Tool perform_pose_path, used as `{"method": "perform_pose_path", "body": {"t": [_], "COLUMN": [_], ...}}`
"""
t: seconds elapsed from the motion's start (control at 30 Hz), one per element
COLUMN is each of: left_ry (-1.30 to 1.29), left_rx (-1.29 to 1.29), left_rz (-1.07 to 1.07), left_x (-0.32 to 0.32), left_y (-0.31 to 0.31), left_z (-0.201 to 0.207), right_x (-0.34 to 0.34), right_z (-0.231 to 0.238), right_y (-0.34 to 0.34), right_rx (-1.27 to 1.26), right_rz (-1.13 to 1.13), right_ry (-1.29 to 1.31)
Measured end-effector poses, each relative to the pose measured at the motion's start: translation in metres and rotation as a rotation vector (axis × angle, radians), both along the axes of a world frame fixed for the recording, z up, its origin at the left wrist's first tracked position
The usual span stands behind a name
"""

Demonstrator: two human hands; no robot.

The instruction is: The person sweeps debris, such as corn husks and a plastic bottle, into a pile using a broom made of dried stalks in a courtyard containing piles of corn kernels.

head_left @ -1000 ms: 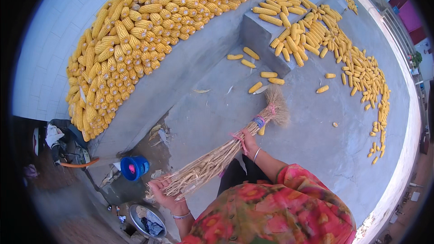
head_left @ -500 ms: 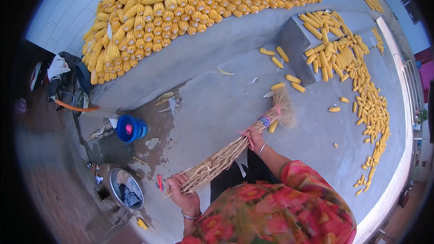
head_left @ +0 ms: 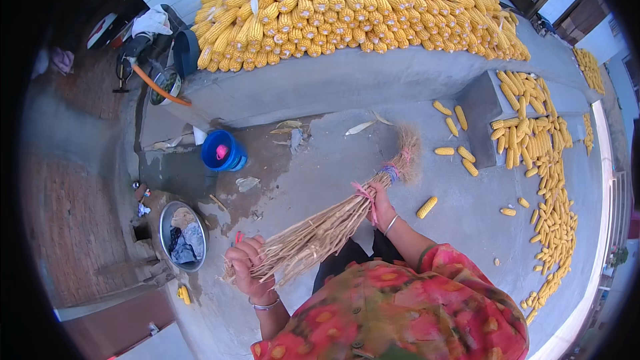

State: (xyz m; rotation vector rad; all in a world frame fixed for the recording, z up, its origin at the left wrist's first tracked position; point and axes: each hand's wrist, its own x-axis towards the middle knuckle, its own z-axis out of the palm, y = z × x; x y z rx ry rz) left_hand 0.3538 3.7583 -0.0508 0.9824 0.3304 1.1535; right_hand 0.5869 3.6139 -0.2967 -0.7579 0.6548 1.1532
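- The person holds a straw broom (head_left: pixel 333 223) in both hands, and it slants across the middle of the view.
- The left hand (head_left: pixel 248 268) is closed around the loose stalk ends at the lower left, fingers curled over the bundle close to the body.
- The right hand (head_left: pixel 379 205) is wrapped around the bound neck of the broom further up, beside the pink and purple ties; a bangle sits on that wrist.
- The broom's long axis runs from the left hand up and to the right, away from the body, ending in the splayed brush head (head_left: pixel 407 153), which rests on or just above the concrete floor (head_left: pixel 320 160); contact cannot be told for sure.
- The right hand is the nearer one to the brush head; the left hand is at the far end of the handle.
- A lone corn cob (head_left: pixel 427 207) lies on the floor just to the right of the right hand, with a few more cobs (head_left: pixel 460 153) beyond the brush head near a low concrete step (head_left: pixel 480 103).
- A big corn pile (head_left: pixel 353 7) covers the raised ledge beyond, well apart from the broom.
- A blue bucket (head_left: pixel 223 151) and a metal basin (head_left: pixel 181 235) stand off to the left.
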Motion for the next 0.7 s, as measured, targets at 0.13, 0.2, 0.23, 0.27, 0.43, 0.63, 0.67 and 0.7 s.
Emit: {"method": "perform_pose_path", "body": {"t": [0.13,0.2,0.23,0.27,0.43,0.63,0.67,0.7], "left_ry": [0.088,0.116,0.143,0.171,0.244,0.262,0.236,0.222], "left_rx": [0.104,0.099,0.104,0.108,0.064,0.138,0.189,0.237], "left_rz": [-0.202,-0.241,-0.223,-0.203,0.047,0.443,0.471,0.469], "left_x": [0.047,0.070,0.074,0.078,0.082,0.043,0.039,0.036], "left_y": [-0.024,-0.031,-0.028,-0.025,-0.001,0.024,0.025,0.030], "left_z": [-0.026,-0.032,-0.033,-0.033,-0.023,0.039,0.050,0.060], "right_x": [0.057,0.077,0.084,0.089,0.073,0.001,-0.003,-0.006], "right_z": [0.002,-0.001,-0.005,-0.013,-0.024,-0.001,0.002,0.002], "right_y": [-0.033,-0.040,-0.039,-0.029,0.061,0.176,0.189,0.200], "right_rx": [0.048,0.056,0.058,0.049,-0.043,-0.006,0.059,0.123], "right_rz": [-0.097,-0.090,-0.085,-0.048,0.159,0.456,0.488,0.516], "right_ry": [-0.144,-0.138,-0.135,-0.132,-0.009,0.057,0.087,0.122]}}
